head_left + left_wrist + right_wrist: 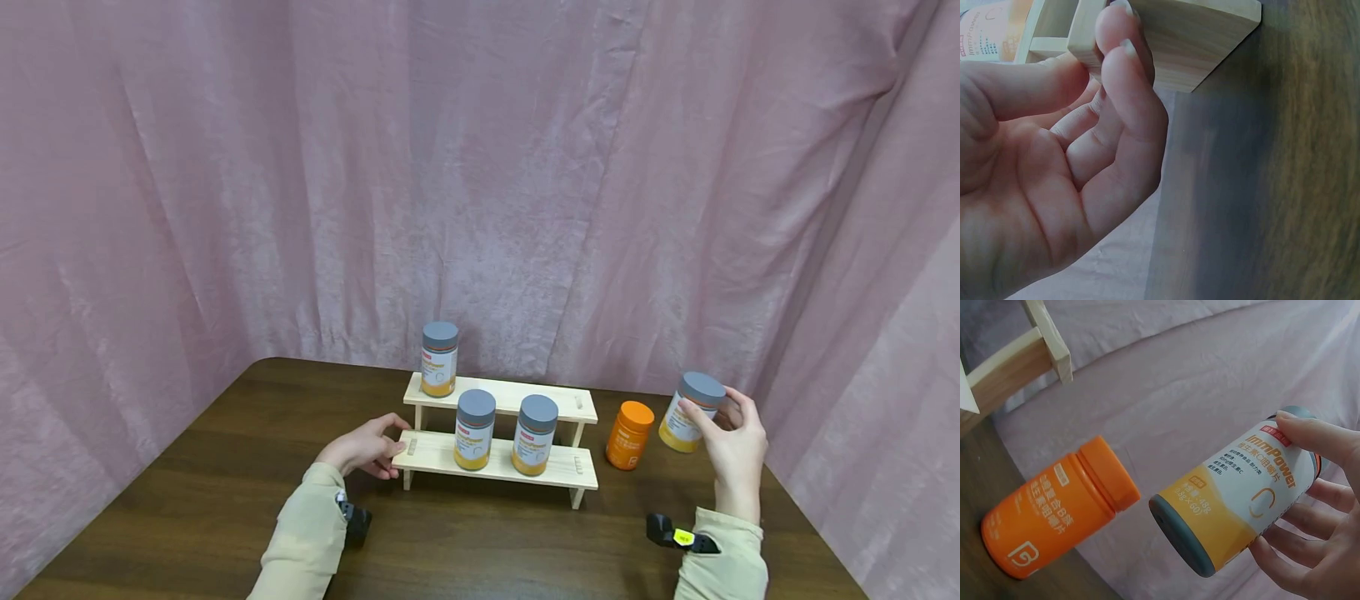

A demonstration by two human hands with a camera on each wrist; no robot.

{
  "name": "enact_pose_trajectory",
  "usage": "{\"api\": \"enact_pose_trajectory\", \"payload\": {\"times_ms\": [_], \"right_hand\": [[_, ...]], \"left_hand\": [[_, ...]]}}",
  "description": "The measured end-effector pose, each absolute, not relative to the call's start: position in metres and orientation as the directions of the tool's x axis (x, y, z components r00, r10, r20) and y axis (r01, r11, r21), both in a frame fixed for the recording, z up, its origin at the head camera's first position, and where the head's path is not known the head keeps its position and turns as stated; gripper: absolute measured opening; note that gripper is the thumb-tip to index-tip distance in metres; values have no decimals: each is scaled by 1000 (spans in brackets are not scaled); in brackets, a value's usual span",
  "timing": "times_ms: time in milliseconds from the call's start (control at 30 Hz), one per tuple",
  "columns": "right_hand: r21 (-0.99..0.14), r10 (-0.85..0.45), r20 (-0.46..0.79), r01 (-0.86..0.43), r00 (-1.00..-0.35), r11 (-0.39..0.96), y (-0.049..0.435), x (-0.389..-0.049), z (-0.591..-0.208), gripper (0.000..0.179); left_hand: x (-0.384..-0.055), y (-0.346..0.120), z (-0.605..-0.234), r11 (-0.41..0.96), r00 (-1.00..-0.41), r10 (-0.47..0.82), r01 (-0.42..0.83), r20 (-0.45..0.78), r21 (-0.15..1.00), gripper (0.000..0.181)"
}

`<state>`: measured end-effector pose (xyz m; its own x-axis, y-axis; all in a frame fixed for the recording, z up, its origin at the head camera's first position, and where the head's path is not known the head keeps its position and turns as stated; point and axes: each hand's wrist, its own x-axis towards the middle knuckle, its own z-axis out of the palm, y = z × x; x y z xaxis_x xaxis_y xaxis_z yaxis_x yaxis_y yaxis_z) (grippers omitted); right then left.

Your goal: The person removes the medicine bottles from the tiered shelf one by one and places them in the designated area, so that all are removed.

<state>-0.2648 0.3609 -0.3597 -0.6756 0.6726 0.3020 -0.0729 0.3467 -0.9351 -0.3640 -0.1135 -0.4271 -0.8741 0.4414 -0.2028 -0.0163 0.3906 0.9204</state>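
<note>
A two-tier pale wooden shelf (495, 460) stands on the table, its left end pinched between the thumb and fingers of my left hand (366, 447). In the left wrist view, the thumb and fingertips press on the edge of the wood (1085, 37). My right hand (737, 454) grips a grey-lidded white and yellow supplement bottle (1241, 494) around its upper part, tilted and beside an orange bottle (630, 435). Two matching grey-lidded bottles stand on the lower tier, one at its middle (475, 431) and one farther right (535, 436). A third such bottle (439, 360) is at the upper tier's left end.
Pink curtains (510, 167) hang behind and to the right of the dark wooden table (465, 550). The orange bottle stands upright between the shelf's right end and my right hand.
</note>
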Motion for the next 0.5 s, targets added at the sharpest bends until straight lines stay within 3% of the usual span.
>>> {"api": "enact_pose_trajectory", "payload": {"times_ms": [300,500], "right_hand": [[-928,680,298,-36,-670,372,368,-269,-368,70],[-929,659,220,51,-719,365,374,-269,-382,72]], "left_hand": [[-365,-114,-425,394,-880,429,-21,-204,919,34],[-363,-113,-428,391,-868,454,-9,-202,920,36]]}}
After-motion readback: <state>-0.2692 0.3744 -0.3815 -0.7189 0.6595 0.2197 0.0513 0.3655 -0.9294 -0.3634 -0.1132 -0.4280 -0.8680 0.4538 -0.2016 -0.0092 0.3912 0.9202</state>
